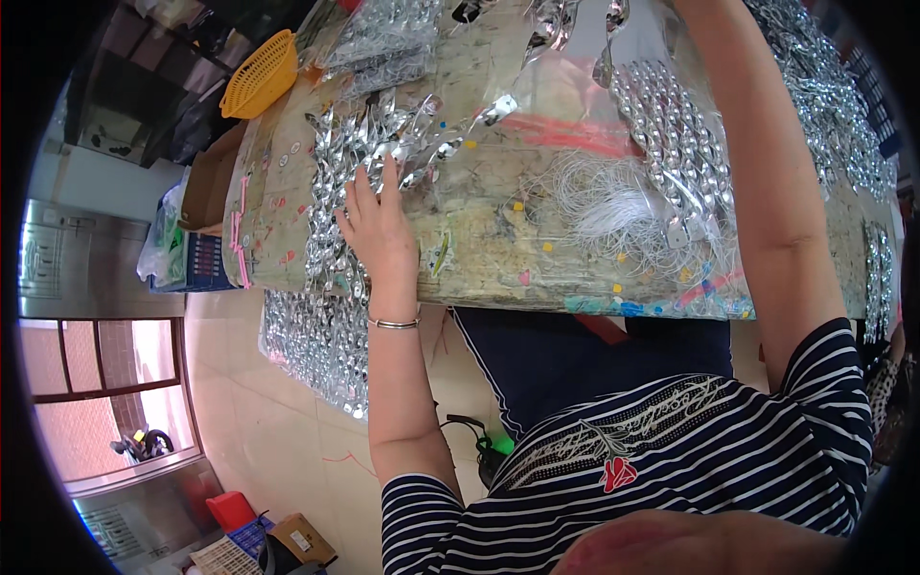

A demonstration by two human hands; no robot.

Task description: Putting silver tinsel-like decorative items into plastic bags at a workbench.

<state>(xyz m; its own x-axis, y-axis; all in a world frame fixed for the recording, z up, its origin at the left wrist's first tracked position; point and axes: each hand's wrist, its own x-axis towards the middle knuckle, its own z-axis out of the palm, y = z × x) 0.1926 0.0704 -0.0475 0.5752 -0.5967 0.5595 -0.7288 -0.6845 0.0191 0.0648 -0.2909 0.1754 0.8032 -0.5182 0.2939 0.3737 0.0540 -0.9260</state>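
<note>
My left hand lies over a heap of shiny silver twisted strips at the left of the worktable. Its fingers are stretched out with a gap between them, and the fingertips touch the strips. From there a line of silver twisted pieces runs up and to the right across the table. More silver spirals show at the top edge. My right forearm reaches up past the upper edge, so that hand is out of sight. Beside this arm lies a row of silver spirals.
A tangle of clear thread sits near the front edge. At the far left stand a yellow basket and bagged silver pieces. Silver strips hang off the front left edge. More silver strands cover the right side.
</note>
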